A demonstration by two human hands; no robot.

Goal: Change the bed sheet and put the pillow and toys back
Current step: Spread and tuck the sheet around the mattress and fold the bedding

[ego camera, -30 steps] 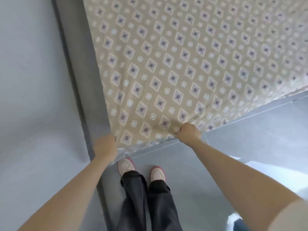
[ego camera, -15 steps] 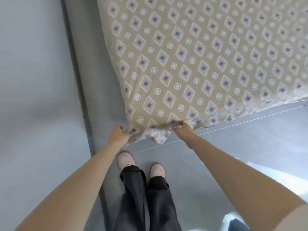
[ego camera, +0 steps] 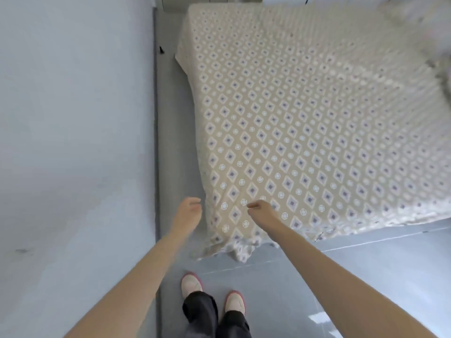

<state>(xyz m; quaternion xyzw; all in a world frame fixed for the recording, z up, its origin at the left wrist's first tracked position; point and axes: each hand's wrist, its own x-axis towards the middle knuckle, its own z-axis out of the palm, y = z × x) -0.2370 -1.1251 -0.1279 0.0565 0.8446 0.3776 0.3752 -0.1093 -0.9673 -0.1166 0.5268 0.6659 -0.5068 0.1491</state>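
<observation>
My left hand (ego camera: 189, 212) and right hand (ego camera: 262, 211) hang loosely curled and empty by the sheet (ego camera: 305, 130), spread flat ahead, corner sagging toward the floor (ego camera: 341, 276); it's light, limp cloth, so I'd pinch the hem.

The beige cloth bed sheet printed with purple diamonds and white rings (ego camera: 305, 118), spread from 12 to 3 o'clock, looks soft and matt, smooth on top and rumpled at its hanging corner towards 6 o'clock. The grey tiled floor (ego camera: 366, 276) at 4 o'clock is smooth and glossy, with bright reflections. The pale painted wall (ego camera: 73, 118) at 9 o'clock is matt and faintly scuffed. At 6 o'clock the cream shoes with pink soles (ego camera: 191, 284) look like soft fabric, and the dark trousers (ego camera: 200, 311) are matt cloth
</observation>
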